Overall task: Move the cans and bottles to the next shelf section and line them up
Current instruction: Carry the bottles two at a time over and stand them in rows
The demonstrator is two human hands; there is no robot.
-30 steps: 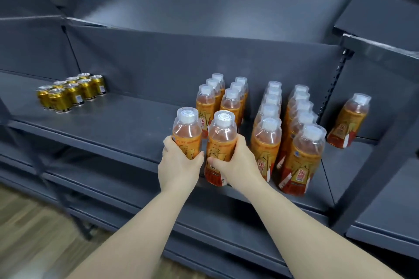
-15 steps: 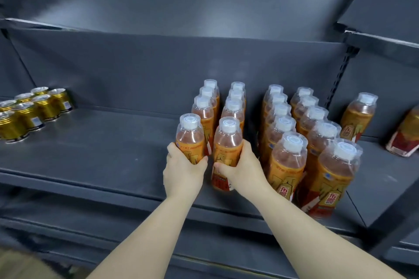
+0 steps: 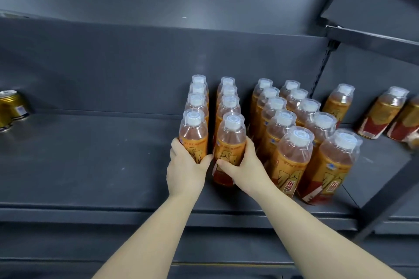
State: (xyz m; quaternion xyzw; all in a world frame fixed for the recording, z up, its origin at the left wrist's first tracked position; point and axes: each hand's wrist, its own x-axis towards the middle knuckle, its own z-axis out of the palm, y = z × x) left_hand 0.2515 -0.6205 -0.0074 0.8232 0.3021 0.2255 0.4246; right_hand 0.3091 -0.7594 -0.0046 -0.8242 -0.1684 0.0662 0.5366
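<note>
I have my left hand (image 3: pixel 184 171) wrapped round one front bottle (image 3: pixel 193 137) and my right hand (image 3: pixel 246 169) round its neighbour (image 3: pixel 230 142), standing on the shelf (image 3: pixel 90 165); four rows (image 3: pixel 281 120) look lined up, while, I judge, loose bottles (image 3: pixel 339 102) farther right and cans (image 3: pixel 11 106) remain.

Gold cans (image 3: pixel 10 107) and rightmost bottle (image 3: pixel 407 120) — cut off at edges.

东鹏 on front-right bottle (image 3: pixel 332 165) label
</note>
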